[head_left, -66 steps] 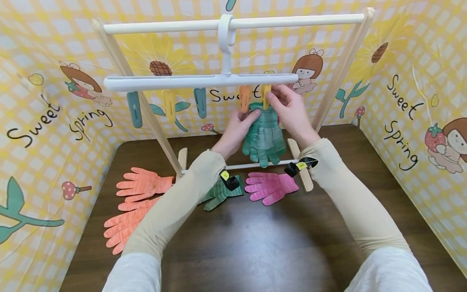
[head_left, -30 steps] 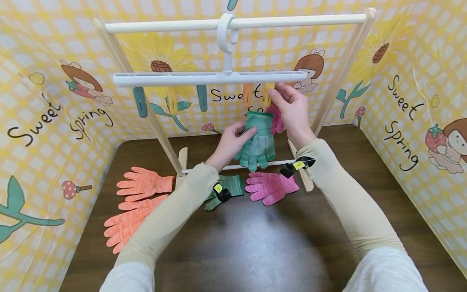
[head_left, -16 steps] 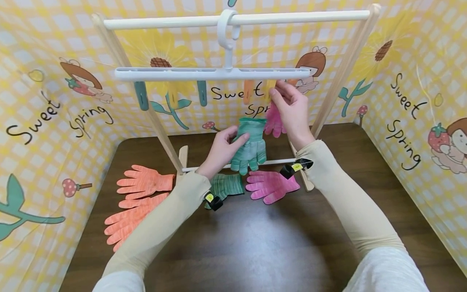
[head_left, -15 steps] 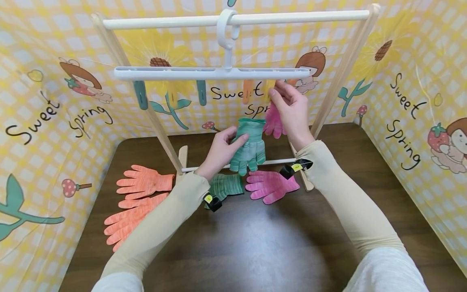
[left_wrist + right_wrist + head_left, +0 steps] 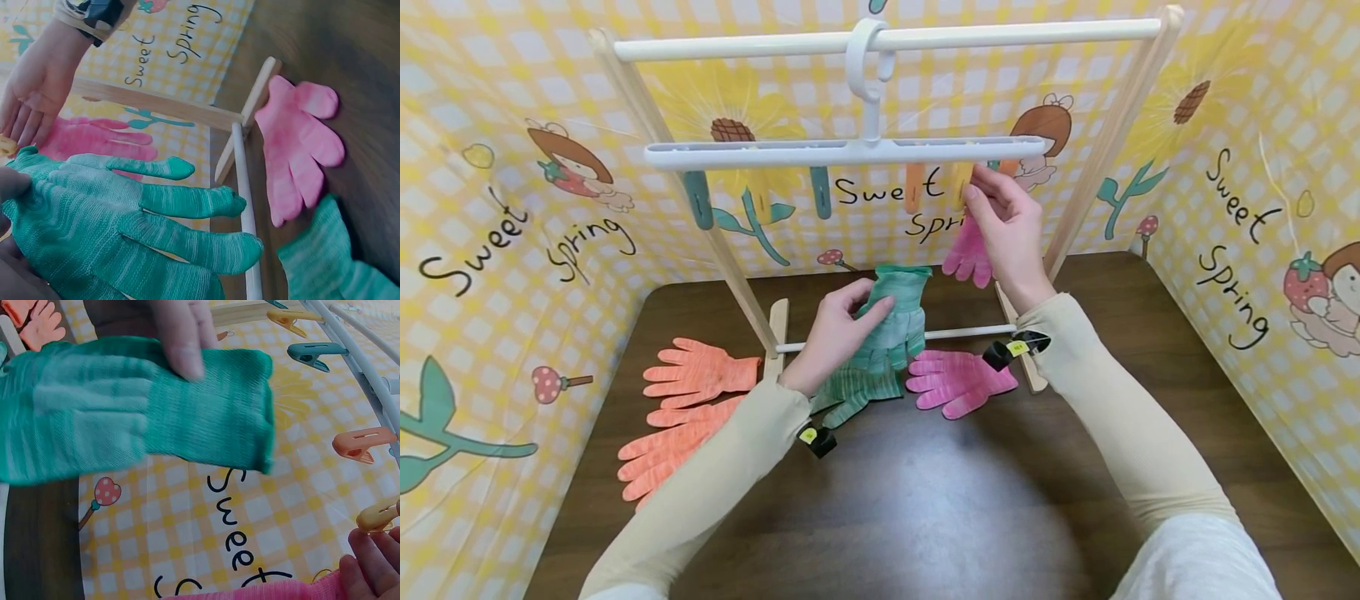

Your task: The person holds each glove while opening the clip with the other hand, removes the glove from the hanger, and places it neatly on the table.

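Observation:
My left hand (image 5: 831, 337) holds a green knit glove (image 5: 895, 325) by its side near the cuff, thumb on the front; its fingers dangle downward. The cuff is free of any clip. My right hand (image 5: 1011, 237) is raised under the white hanger (image 5: 760, 156), thumb and fingers pinching a yellow clothespin (image 5: 961, 185); the right wrist view shows fingertips on this clothespin (image 5: 375, 517). Behind the right hand hangs a pink glove (image 5: 967, 257), its upper end hidden. On the table below lie another green glove (image 5: 861, 390) and a pink glove (image 5: 958, 383).
The hanger hooks over the white rod (image 5: 1000, 35) of a wooden rack. Other clothespins hang from it: teal (image 5: 698, 200), yellow (image 5: 762, 197), teal (image 5: 821, 192) and orange (image 5: 913, 188). Two orange gloves (image 5: 700, 373) lie at the table's left. Patterned cloth walls surround the table.
The green glove has come away from the yellow clothespin and moved down and left with my left hand. The right hand has stayed at the clothespin. The hanging pink glove has come into sight.

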Demonstrator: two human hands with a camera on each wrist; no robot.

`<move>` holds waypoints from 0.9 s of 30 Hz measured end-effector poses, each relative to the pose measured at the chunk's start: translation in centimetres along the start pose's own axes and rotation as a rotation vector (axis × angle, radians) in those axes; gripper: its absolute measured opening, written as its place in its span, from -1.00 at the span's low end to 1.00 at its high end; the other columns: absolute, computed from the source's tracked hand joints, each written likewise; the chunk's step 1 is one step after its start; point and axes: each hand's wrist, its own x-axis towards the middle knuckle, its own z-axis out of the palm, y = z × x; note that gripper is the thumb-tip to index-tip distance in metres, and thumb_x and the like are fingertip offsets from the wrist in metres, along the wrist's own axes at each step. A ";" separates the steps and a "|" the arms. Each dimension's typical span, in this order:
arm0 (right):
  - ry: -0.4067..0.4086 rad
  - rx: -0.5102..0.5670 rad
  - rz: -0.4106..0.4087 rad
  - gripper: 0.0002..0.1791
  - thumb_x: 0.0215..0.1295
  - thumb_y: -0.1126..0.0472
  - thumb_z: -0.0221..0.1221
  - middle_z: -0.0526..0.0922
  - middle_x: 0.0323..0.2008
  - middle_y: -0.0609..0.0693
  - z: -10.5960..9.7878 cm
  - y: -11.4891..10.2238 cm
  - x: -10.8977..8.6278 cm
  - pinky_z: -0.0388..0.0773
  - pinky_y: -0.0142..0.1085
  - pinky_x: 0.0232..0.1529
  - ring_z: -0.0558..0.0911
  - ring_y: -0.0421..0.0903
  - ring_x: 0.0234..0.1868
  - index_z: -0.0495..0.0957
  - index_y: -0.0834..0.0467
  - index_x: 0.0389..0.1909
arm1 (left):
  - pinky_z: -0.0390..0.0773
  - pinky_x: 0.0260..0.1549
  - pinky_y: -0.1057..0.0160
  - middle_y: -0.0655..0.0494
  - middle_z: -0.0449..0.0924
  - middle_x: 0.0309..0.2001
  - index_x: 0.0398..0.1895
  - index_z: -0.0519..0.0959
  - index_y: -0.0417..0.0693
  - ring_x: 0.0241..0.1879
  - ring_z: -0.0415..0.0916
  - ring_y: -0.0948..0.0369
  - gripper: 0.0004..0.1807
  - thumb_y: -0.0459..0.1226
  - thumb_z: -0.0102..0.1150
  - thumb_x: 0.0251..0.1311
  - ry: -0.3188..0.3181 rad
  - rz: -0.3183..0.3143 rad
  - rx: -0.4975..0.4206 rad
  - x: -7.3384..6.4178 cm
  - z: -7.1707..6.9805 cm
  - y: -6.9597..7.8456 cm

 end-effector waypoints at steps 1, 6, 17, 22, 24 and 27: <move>-0.002 0.005 0.002 -0.60 0.50 0.34 0.19 0.67 0.13 0.28 -0.1 -0.1 0.0 0.60 -0.32 0.11 0.70 -0.24 -0.06 0.54 0.41 0.27 | 0.37 -0.26 0.14 0.08 0.47 -0.41 -0.21 0.62 -0.10 -0.35 0.35 0.12 -0.83 -0.18 0.24 0.48 -0.007 0.003 0.014 -0.2 -0.1 0.0; -0.009 -0.016 0.002 -0.64 0.50 0.30 0.21 0.74 -0.04 0.01 -0.5 -0.2 -0.2 0.60 -0.34 0.08 0.71 -0.18 -0.10 0.59 0.39 0.21 | 0.44 -0.26 0.13 0.10 0.59 -0.34 -0.15 0.67 -0.05 -0.32 0.44 0.10 -0.88 -0.20 0.25 0.47 -0.016 0.001 0.100 -1.5 -0.7 -0.1; -0.028 -0.013 -0.070 -0.72 0.50 0.32 0.20 0.71 0.01 0.24 -1.4 0.2 -1.4 0.55 -0.30 0.20 0.74 -0.16 -0.02 0.60 0.39 0.11 | 0.55 -0.26 0.17 0.13 0.66 -0.30 -0.14 0.71 -0.09 -0.36 0.50 0.19 -0.93 -0.29 0.30 0.41 -0.021 0.133 0.326 -4.3 -2.1 -0.6; -0.032 -0.041 -0.090 -0.73 0.49 0.33 0.21 0.70 0.03 0.19 -2.1 0.3 -2.3 0.55 -0.29 0.20 0.71 -0.10 0.03 0.61 0.39 0.10 | 0.60 -0.28 0.17 0.14 0.68 -0.28 -0.13 0.72 -0.07 -0.36 0.54 0.23 -0.92 -0.29 0.31 0.40 -0.038 0.172 0.465 -5.8 -2.5 -0.6; -0.037 -0.063 -0.083 -0.72 0.49 0.33 0.21 0.69 0.03 0.16 -2.5 0.3 -2.8 0.55 -0.31 0.19 0.69 -0.09 0.05 0.61 0.39 0.11 | 0.60 -0.34 0.20 0.15 0.67 -0.29 -0.14 0.71 -0.06 -0.39 0.54 0.26 -0.93 -0.29 0.33 0.39 -0.044 0.201 0.523 -6.4 -2.6 -0.6; -0.043 -0.087 -0.066 -0.74 0.49 0.34 0.21 0.67 0.02 0.18 -3.3 0.5 -3.5 0.55 -0.36 0.14 0.68 -0.08 0.05 0.62 0.37 0.09 | 0.61 -0.38 0.20 0.13 0.68 -0.27 -0.12 0.71 -0.05 -0.37 0.59 0.25 -0.91 -0.29 0.33 0.38 -0.056 0.244 0.612 -7.4 -2.8 -0.5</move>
